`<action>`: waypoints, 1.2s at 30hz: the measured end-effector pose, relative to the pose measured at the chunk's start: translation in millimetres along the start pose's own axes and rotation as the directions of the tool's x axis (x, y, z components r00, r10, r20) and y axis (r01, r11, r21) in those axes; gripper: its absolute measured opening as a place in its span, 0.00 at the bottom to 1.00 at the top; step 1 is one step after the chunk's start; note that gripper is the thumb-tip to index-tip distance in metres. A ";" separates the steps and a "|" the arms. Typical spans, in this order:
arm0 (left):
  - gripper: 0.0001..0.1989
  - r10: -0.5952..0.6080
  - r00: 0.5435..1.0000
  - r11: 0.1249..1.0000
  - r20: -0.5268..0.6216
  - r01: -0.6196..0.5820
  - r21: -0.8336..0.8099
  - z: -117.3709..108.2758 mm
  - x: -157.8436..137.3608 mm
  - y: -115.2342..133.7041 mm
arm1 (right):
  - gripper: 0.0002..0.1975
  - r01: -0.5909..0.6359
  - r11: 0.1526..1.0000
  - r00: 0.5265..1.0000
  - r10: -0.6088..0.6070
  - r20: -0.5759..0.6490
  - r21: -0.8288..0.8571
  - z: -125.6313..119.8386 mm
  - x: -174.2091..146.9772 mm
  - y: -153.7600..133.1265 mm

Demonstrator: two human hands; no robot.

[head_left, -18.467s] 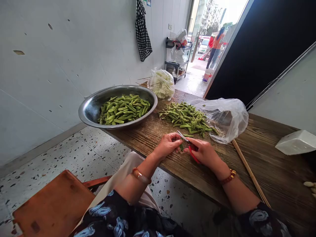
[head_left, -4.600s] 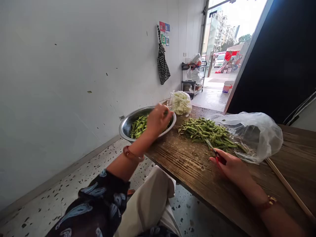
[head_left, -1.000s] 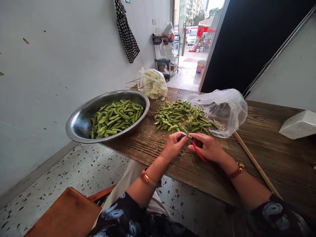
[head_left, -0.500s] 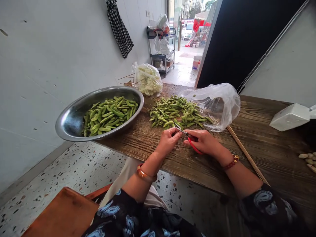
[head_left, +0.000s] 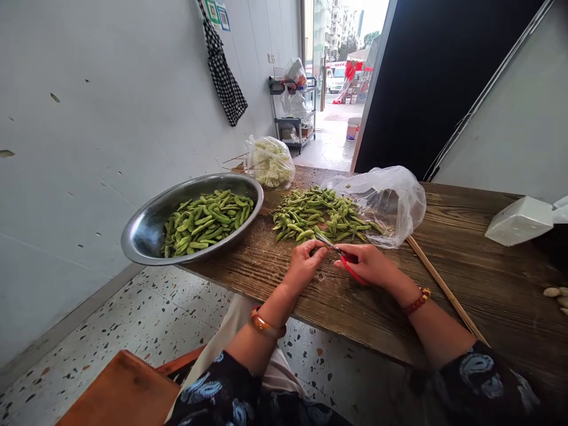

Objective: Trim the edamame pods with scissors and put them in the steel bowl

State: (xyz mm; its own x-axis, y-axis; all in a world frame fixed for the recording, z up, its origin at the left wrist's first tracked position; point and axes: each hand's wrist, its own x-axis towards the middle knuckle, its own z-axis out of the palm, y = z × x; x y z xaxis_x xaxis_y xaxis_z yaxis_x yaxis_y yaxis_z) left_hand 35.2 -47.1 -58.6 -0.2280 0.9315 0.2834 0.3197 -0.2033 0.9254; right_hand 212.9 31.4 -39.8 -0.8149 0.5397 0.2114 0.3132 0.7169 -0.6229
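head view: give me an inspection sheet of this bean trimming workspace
surface: wooden table, rough grain, small trimmings near the hands
job's things: loose pile of green pods spilling from a clear plastic bag; steel bowl of pods overhanging the table's left edge; red-handled scissors
clutter: bag of pale vegetable pieces; long wooden stick; white block; pale cloves at the right edge
grips: right hand shut on the scissors; left hand pinching something small at the blades, not clear what
cables: nothing seen on the table
surroundings: checked cloth on wall; shelf cart by open doorway; wooden stool below
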 end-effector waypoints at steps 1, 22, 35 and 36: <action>0.08 0.040 0.998 0.998 -0.045 -0.038 0.051 0.3 -0.3 0.0 | 0.17 -0.021 1.000 0.999 0.021 -0.038 -0.002 1.4 0.5 1.8; 0.21 -0.370 0.928 0.617 0.043 0.281 -0.735 -0.3 1.8 5.3 | 0.24 -0.012 0.999 0.987 0.004 -0.162 -0.052 15.4 0.7 4.1; 0.18 -0.284 0.948 0.744 0.141 0.311 -0.591 8.9 -4.0 9.7 | 0.28 0.036 0.997 0.985 -0.046 -0.167 -0.063 15.2 -0.7 3.4; 0.18 -0.274 0.951 0.752 0.143 0.305 -0.584 8.8 -4.1 9.7 | 0.27 0.038 0.997 0.985 -0.049 -0.165 -0.070 14.7 -0.8 3.3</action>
State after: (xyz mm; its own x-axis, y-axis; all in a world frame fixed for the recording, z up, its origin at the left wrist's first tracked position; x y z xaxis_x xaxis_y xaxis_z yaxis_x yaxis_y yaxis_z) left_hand 47.3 -50.2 -53.1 -0.1731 0.9847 -0.0200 -0.3665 -0.0455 0.9293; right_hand 207.4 26.8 -53.2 -0.7376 0.5692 0.3634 0.3151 0.7660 -0.5603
